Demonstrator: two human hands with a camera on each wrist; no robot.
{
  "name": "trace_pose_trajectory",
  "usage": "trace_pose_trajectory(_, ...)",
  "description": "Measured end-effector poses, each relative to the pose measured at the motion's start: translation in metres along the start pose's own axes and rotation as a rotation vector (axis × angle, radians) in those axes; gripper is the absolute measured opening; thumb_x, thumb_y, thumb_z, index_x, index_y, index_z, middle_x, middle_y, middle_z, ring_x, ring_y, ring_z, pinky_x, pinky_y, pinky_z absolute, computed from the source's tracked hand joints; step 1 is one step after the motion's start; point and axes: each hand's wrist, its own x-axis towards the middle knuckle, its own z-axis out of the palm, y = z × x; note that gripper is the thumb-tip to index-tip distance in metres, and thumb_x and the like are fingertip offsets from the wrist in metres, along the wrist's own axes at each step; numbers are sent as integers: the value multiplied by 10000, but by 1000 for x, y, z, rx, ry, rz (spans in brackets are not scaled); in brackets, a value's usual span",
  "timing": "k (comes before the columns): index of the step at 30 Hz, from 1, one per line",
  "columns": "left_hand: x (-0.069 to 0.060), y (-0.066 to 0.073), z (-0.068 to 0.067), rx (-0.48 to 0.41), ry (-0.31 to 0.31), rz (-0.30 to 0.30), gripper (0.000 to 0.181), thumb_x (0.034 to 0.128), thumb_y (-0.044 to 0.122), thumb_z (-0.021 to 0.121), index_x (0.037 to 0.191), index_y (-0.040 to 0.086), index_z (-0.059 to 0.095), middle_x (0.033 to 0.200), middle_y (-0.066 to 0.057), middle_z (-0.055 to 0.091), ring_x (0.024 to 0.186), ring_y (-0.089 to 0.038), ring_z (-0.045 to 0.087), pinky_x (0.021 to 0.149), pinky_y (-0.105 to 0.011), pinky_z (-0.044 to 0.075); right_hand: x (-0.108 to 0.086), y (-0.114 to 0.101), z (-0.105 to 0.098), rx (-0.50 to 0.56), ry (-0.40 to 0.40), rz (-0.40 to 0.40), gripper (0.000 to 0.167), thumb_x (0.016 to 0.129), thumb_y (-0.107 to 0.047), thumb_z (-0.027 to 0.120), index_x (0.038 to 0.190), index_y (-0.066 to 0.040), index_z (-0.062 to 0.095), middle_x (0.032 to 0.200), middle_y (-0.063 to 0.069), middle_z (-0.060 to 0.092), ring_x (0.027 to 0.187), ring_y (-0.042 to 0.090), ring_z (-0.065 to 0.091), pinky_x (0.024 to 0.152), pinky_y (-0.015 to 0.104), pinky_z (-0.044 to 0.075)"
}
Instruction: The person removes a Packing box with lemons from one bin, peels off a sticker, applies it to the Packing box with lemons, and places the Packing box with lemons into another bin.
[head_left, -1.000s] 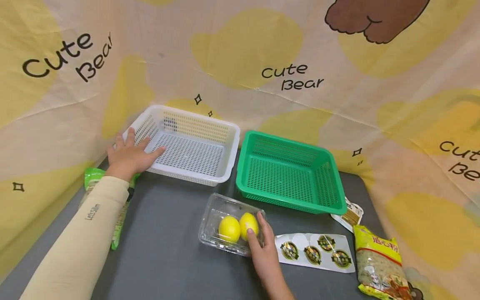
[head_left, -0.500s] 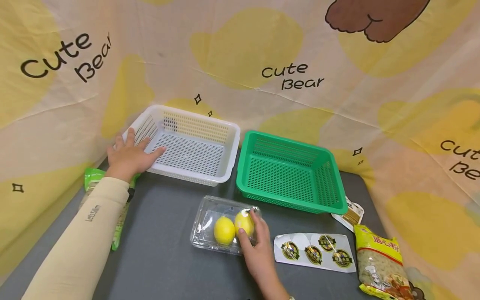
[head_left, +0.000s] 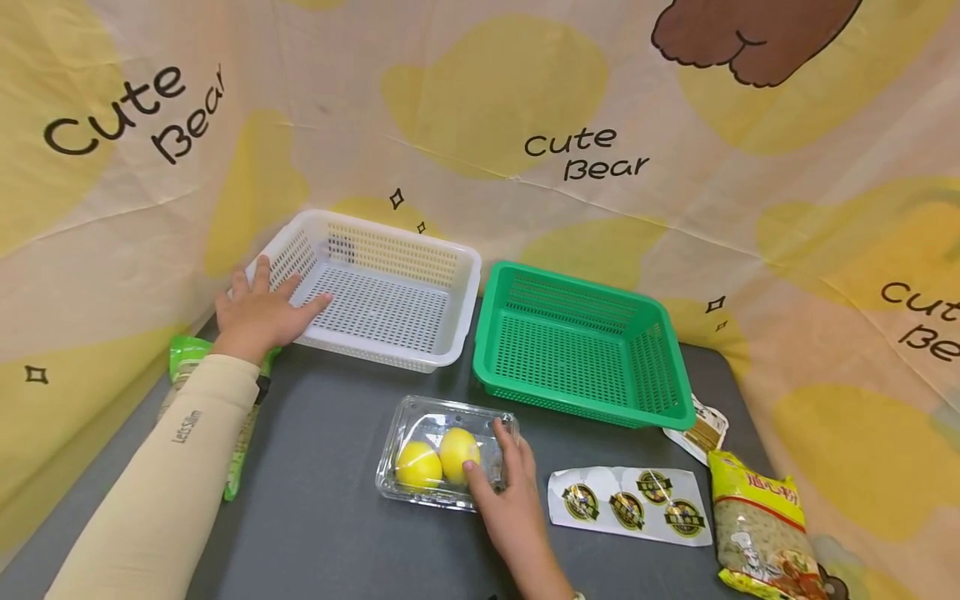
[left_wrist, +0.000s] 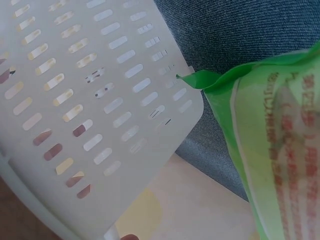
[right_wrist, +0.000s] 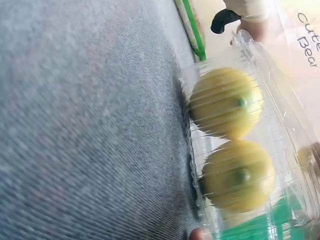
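Observation:
My right hand (head_left: pixel 516 510) holds the right end of a clear plastic fruit box (head_left: pixel 393 446), thumb on the near side and fingers at the far corner. Two yellow lemons (head_left: pixel 459 455) lie inside it, left of the hand; the right wrist view shows both lemons (right_wrist: pixel 226 102) through the ribbed plastic. At the back left, my left hand (head_left: pixel 258 315) rests on the left rim of a white perforated basket (head_left: pixel 381 360), with fingers spread and thumb pointing inward. The left wrist view has the slotted basket wall (left_wrist: pixel 117 140) close up.
A green perforated basket (head_left: pixel 581 408) stands right of the white one. A sticker sheet (head_left: pixel 628 505), a yellow food bag (head_left: pixel 765 529) and a small flat packet (head_left: pixel 703 427) lie to the right. Beneath my left forearm is a green bag (head_left: pixel 238 458). Printed cloth walls surround the grey table (head_left: pixel 322 500).
The fruit box has moved left and slightly nearer with my right hand. Inside it, the lemons have shifted left, away from the fingers. My left hand stays where it was.

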Motion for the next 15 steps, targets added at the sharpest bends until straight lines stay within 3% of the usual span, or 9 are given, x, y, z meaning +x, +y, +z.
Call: trace_pose_trajectory(15, 2, -1, 2, 7, 8, 0, 1082, 943, 876, 308, 1652, 59, 321, 1698, -337, -122, 1503, -655, -122, 1106, -835, -5, 1, -4, -1, -67, -23, 50, 758, 907, -469, 805, 1588, -344, 496, 1611, 85, 418, 1431, 451, 438, 1059, 735, 403)
